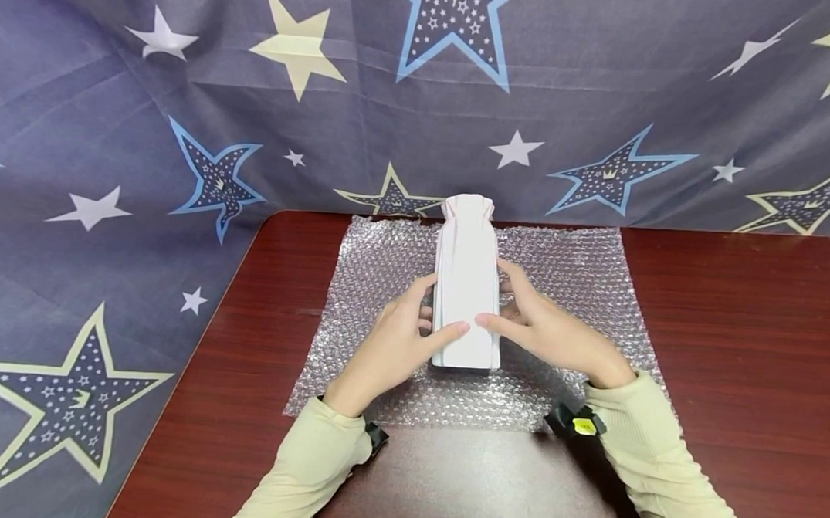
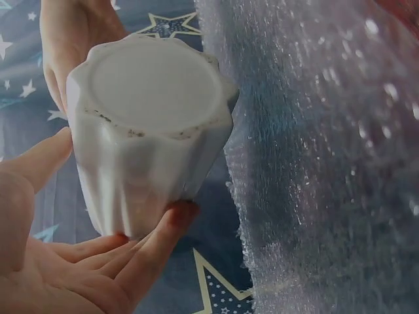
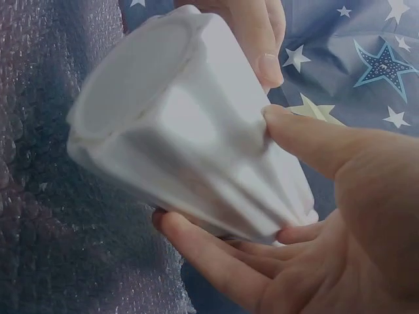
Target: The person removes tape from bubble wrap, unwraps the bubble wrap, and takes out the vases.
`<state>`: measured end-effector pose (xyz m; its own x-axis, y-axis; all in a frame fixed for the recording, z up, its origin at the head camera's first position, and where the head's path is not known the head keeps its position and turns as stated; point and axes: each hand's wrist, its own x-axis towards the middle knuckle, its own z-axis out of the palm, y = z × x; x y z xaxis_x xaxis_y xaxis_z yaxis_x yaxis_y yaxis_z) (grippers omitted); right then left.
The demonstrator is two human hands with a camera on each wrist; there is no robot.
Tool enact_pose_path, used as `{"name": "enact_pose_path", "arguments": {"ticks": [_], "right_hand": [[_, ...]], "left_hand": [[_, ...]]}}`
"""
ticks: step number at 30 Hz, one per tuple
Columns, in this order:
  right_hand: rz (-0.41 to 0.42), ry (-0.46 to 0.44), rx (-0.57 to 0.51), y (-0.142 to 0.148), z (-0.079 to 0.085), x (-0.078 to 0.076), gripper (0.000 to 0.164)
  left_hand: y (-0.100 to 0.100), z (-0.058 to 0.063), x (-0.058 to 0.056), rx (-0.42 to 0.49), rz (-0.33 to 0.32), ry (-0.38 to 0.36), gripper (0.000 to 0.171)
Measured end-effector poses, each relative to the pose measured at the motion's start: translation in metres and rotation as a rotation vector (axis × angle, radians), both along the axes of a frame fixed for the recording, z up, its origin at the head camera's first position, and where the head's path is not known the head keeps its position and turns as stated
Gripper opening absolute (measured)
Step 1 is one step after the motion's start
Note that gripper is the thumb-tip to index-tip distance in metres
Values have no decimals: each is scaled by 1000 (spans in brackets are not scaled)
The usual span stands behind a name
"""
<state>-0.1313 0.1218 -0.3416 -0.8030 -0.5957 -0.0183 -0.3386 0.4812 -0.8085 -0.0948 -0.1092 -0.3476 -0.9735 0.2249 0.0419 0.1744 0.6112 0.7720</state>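
A white fluted vase [image 1: 466, 284] lies lengthwise over a sheet of bubble wrap [image 1: 567, 273], its narrow neck pointing away and its base toward the person. My left hand [image 1: 394, 339] grips its left side, thumb on top and fingers curving beneath. On the opposite side my right hand [image 1: 551, 331] holds it the same way, the two thumbs close together. The left wrist view shows the round base of the vase [image 2: 154, 85], with dark specks along the rim. In the right wrist view, deep flutes run down the vase [image 3: 203, 124]. I cannot tell whether it touches the wrap.
The bubble wrap lies flat on a reddish-brown wooden table [image 1: 745, 343]. A dark blue cloth with stars [image 1: 590, 73] hangs behind the table and down its left side. Small dark devices with straps [image 1: 575, 422] sit at both wrists.
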Motion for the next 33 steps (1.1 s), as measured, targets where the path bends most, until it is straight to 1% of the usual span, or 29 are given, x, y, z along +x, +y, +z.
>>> {"name": "enact_pose_path", "arguments": {"ticks": [5, 10, 13, 17, 21, 25, 29, 33], "right_hand": [[-23, 1, -39, -2, 0, -1, 85], [-32, 5, -43, -5, 0, -1, 86], [-42, 27, -47, -6, 0, -1, 86], [-48, 38, -81, -8, -1, -1, 88], [-51, 32, -132, -10, -1, 0, 93], [-66, 52, -173, -13, 0, -1, 98], [-90, 86, -185, -14, 2, -1, 102], [-101, 116, -194, -14, 4, 0, 103]], "left_hand": [[1, 1, -1, 31, 31, 46, 77], [1, 3, -1, 47, 57, 28, 80], [0, 3, -1, 67, 75, 19, 82], [1, 2, 0, 96, 91, 30, 83], [1, 1, -1, 154, 102, 43, 86], [1, 1, -1, 193, 106, 68, 89], [1, 2, -1, 185, 111, 100, 93], [2, 3, -2, 195, 110, 132, 95]]}}
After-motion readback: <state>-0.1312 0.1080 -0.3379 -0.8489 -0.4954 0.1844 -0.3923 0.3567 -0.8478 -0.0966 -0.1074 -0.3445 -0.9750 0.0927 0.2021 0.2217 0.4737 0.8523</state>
